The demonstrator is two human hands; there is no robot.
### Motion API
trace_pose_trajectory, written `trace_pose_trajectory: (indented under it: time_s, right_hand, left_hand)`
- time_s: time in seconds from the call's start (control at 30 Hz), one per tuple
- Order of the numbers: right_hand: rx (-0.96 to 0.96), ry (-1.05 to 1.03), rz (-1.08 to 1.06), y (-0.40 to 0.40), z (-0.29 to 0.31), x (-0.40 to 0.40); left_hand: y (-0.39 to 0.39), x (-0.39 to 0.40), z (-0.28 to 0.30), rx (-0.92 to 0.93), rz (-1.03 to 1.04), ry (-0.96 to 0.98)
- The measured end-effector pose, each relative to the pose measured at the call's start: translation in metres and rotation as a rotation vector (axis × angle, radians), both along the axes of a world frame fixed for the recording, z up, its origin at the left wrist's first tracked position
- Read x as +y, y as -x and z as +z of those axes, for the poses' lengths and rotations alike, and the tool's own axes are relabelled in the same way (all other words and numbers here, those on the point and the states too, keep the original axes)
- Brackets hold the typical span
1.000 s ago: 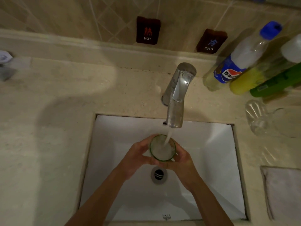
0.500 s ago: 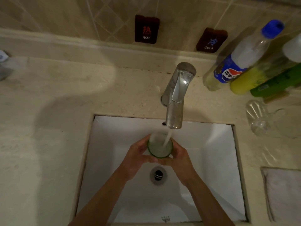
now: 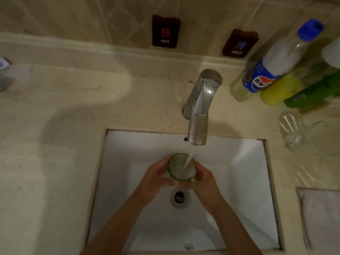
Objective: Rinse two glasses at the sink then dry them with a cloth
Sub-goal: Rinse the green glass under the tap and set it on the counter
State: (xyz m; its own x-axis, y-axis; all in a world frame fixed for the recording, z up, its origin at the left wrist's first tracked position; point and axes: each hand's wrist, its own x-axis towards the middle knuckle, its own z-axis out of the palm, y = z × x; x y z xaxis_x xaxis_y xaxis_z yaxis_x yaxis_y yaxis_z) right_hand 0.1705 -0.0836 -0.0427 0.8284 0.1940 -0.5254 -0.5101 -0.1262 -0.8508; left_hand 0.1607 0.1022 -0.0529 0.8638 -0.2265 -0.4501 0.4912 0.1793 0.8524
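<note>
Beige stone counter (image 3: 55, 162) surrounding a white sink (image 3: 239, 181), with a glass (image 3: 181, 167) held beneath the running tap (image 3: 200, 107).
Left hand (image 3: 154, 181) and right hand (image 3: 206, 183) both curl their fingers round the glass from either side, keeping it upright above the drain (image 3: 178, 197); water (image 3: 190, 153) falls from the spout into its mouth. A second glass (image 3: 292, 132) lies on its side on the counter right of the sink, near three bottles (image 3: 276, 67) leaning against the tiled wall. A pale cloth (image 3: 322, 218) lies at the counter's lower right. Signs reading HOT (image 3: 165, 31) and COLD (image 3: 239, 44) hang above the tap.
</note>
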Motion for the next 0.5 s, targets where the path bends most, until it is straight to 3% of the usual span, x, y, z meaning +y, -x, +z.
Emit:
trace_pose_trajectory:
  time_s: [0.5]
  right_hand:
    - [0.014,-0.003,0.096,0.001,0.005,-0.010]
  left_hand:
    - [0.011,-0.002,-0.002,0.049,0.022,0.046]
